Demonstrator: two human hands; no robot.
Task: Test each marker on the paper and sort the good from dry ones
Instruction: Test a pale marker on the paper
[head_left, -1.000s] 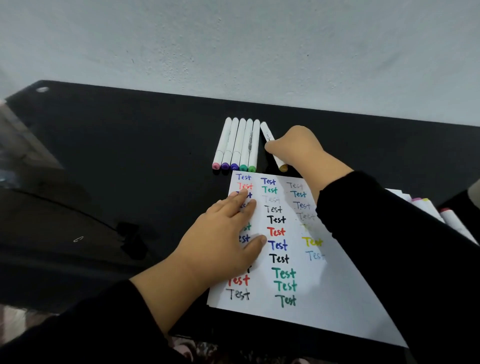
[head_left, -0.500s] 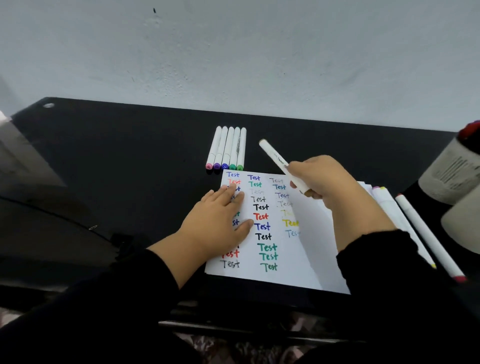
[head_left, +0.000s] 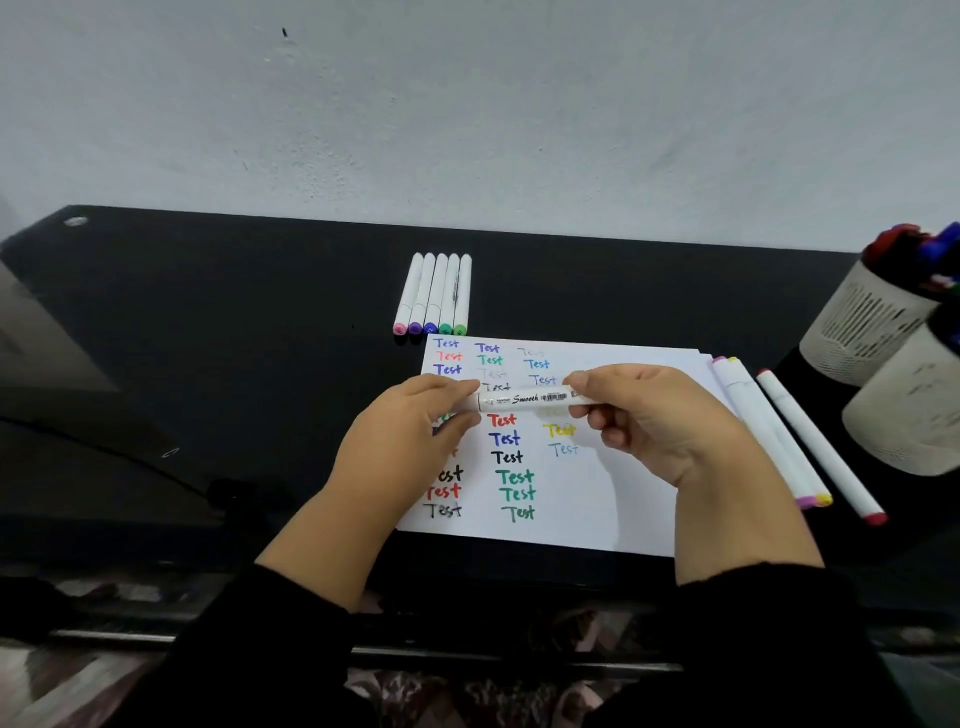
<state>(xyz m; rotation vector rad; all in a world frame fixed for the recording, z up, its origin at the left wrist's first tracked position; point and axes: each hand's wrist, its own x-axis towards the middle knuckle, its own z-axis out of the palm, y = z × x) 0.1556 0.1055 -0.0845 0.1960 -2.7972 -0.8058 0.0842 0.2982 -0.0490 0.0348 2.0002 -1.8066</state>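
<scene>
A: What's the surface like?

B: A glossy black table (head_left: 208, 322) set against a plain pale wall (head_left: 467, 104). The white paper (head_left: 613, 499) lies at its centre, covered in columns of "Test" in many colours.

A: And the hands?

B: Both are above the paper. The left hand (head_left: 410, 441) pinches the left end of a white marker (head_left: 535, 399); the right hand (head_left: 649, 421) curls its fingers round the right end. The marker lies level between them, its barrel printed "Smooth".

A: Other markers?

B: Five capped ones (head_left: 434, 293) lie side by side at 12 o'clock from the paper, just beyond its top edge. Three more (head_left: 789, 431) lie at 3 o'clock, beside its right edge.

A: Anything further right?

B: Two pale cups (head_left: 883, 364) at 2 o'clock near the table's edge, one holding markers, blurred.
</scene>
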